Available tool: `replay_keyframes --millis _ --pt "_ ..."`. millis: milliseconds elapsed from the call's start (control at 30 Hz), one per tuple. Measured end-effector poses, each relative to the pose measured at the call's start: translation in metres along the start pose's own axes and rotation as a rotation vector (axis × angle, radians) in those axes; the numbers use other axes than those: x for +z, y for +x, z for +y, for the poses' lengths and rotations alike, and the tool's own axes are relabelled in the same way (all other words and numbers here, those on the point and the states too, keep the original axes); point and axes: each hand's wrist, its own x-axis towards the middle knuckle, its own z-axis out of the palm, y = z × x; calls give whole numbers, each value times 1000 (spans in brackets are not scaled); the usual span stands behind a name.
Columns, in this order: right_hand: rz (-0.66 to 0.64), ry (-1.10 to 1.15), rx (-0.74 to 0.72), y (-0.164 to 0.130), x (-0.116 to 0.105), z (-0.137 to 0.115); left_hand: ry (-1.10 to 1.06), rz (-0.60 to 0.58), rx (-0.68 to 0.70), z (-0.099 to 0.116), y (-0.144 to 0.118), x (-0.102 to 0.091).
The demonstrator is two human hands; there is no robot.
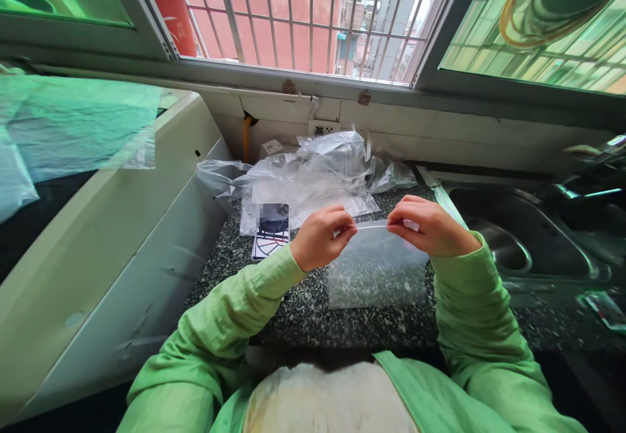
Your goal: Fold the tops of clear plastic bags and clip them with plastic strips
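A clear, thin plastic bag (pixel 376 276) hangs flat over the speckled countertop, its top edge stretched between my hands. My left hand (pixel 323 237) pinches the bag's upper left corner between thumb and fingers. At the upper right corner, my right hand (pixel 430 225) grips the same edge in a pinch. Behind my hands lies a crumpled heap of clear plastic bags (pixel 313 179). Left of my left hand, a small rectangular item with a dark picture and black-and-white pattern (pixel 272 232) rests on the counter.
The speckled dark countertop (pixel 293 319) runs between a white appliance side (pixel 161 250) at left and a metal sink (pixel 533 224) at right. A wall socket (pixel 325 128) and a yellow pipe (pixel 247 136) are at the back. Above is a barred window (pixel 313 22).
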Motion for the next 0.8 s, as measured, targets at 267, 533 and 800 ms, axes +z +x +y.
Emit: replay_keyframes --millis 267,533,800 --pt "-49 -2 -38 1 3 -1 25 -24 -2 -1 -1 3" --pt "-49 -25 -76 7 11 -6 28 -48 -4 -1 -1 4" --pt "-43 -33 -97 6 10 -6 20 -49 -10 -1 -1 4"
